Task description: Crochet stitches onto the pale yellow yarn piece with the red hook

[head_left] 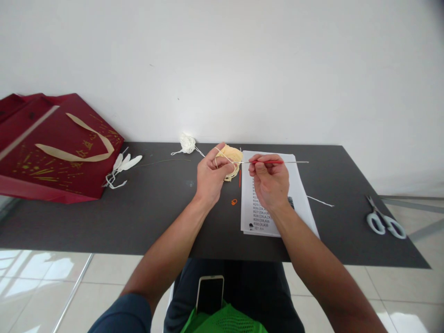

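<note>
My right hand [270, 182] pinches a crochet hook [268, 162] by its red grip. The hook's thin metal shaft lies level, and its left end reaches the fingertips of my left hand [211, 178]. A pale strand of yarn [225, 156] runs over the raised index finger of my left hand, whose other fingers are closed on it. Any stitches at those fingertips are too small to make out. Just behind my left hand sits a pale yellow yarn ball [234, 153], partly covered. A white yarn ball [188, 143] lies farther left, with a strand running toward my left hand.
Printed sheets [248, 203] lie under my right hand. An orange stitch marker [234, 202] sits nearby. White crocheted pieces [128, 163] lie beside a red gift bag [65, 152] at left. Scissors [385, 222] rest at right. A phone [210, 294] is on my lap.
</note>
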Available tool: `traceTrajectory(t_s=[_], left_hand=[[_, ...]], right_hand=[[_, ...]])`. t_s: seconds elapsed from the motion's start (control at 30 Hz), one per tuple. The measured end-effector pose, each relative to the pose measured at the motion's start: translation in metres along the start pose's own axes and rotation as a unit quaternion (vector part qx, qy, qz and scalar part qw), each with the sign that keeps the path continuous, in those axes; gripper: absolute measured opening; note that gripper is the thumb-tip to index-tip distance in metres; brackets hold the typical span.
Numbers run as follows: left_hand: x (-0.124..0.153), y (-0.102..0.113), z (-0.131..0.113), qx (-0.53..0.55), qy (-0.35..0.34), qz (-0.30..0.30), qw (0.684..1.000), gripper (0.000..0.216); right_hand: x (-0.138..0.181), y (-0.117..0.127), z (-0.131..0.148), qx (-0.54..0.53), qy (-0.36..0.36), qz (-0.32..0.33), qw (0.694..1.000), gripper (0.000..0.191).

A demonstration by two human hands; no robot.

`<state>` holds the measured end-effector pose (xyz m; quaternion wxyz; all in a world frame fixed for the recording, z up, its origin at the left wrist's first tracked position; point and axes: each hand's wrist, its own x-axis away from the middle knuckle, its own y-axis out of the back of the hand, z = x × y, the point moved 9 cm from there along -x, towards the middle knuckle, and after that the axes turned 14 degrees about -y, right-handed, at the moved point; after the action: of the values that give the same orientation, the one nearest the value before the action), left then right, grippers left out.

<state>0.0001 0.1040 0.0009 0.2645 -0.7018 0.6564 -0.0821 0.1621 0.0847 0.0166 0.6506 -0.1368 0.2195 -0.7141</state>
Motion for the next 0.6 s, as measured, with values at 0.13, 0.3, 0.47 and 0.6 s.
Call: traceTrajectory(t_s=[0.13,0.3,0.47,0.6], left_hand=[[-0.0001,-0.0004,-0.0017,-0.002,-0.004,0.003,1.0,0.071],[-0.0007,-0.0024,-0.0032,0.004,-0.002,0.014,1.0,0.063],[-0.0013,-0.0043,-0.0023,0.002,0.02,0.037,0.999,0.056],[-0.0015,-0.0063,-0.0014,0.008,0.041,0.054,0.998,0.052]], right_hand=[[0.0006,-0.0014,0.0034,0.013,0.022,0.016,1.0,0.017],[0.0006,-0.0027,0.0034,0.011,0.026,0.037,0.999,0.018],[0.0013,-0.0028,0.002,0.023,0.006,0.025,0.999,0.024],[0.0026,-0.0045,0.0024,0.019,-0.006,0.025,0.999,0.025]])
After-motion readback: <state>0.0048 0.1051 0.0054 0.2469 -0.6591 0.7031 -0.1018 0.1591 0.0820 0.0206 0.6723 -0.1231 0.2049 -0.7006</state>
